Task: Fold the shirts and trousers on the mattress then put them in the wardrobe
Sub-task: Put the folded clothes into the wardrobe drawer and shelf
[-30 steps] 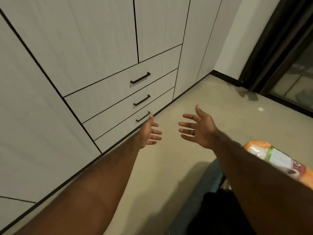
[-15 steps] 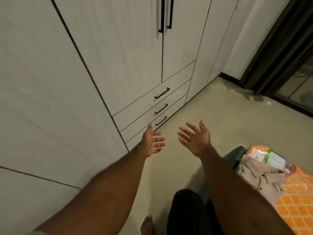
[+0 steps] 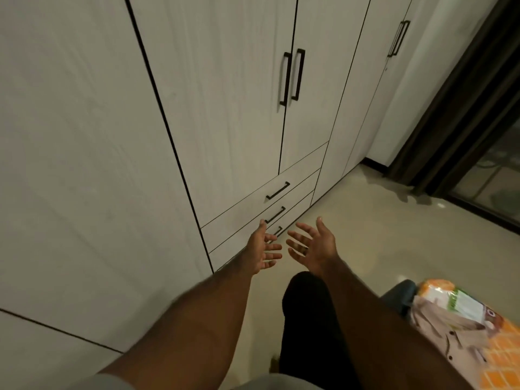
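Note:
Both arms stretch forward toward the white wardrobe (image 3: 225, 114). My left hand (image 3: 263, 249) is open with fingers spread, in front of the lowest drawers, holding nothing. My right hand (image 3: 313, 244) is open too, palm turned inward, a ring on one finger, over the floor. The wardrobe doors are closed, with a pair of black handles (image 3: 292, 76) above three drawers (image 3: 278, 190). At the lower right a beige button shirt (image 3: 447, 330) lies on the orange-checked mattress (image 3: 503, 358), far behind both hands.
A beige tiled floor (image 3: 394, 237) runs between wardrobe and mattress. A dark curtain and glass door (image 3: 478, 130) stand at the right. A blue-grey garment (image 3: 399, 294) lies at the mattress corner. My dark-clothed leg (image 3: 306, 319) shows below my hands.
The view has tilted up and swung left, bringing the upper door handles into sight. Both hands stay open and empty, held out in front of the drawers.

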{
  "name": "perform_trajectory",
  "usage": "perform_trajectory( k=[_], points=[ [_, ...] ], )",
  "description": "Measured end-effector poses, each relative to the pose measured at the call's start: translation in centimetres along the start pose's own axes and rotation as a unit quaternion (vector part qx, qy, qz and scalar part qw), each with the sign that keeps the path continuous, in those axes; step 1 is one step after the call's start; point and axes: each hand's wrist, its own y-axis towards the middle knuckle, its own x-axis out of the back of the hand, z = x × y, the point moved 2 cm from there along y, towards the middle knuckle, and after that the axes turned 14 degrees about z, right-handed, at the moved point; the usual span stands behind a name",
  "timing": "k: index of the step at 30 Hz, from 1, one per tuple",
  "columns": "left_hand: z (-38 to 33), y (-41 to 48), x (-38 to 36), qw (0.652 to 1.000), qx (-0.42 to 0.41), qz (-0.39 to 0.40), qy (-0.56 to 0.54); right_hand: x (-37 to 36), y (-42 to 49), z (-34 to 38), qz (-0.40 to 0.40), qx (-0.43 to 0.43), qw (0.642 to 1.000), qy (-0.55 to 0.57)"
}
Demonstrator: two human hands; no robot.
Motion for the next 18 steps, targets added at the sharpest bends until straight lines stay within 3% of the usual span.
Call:
perform_trajectory(
  k=[5,13,18],
  points=[
    [-2.8,2.5,0.1,0.999,-0.032,0.011,0.022,0.9,4.5,2.0,0.014,0.012,1.0,-0.022],
    [-5.5,11.8,3.7,0.998,-0.02,-0.056,-0.01,3.3,16.4,1.1,0.024,-0.049,0.998,-0.013],
    [-8.6,19.4,4.2,0.993,0.027,-0.114,-0.013,6.7,24.2,5.5,0.062,-0.15,0.968,-0.19]
  ],
)
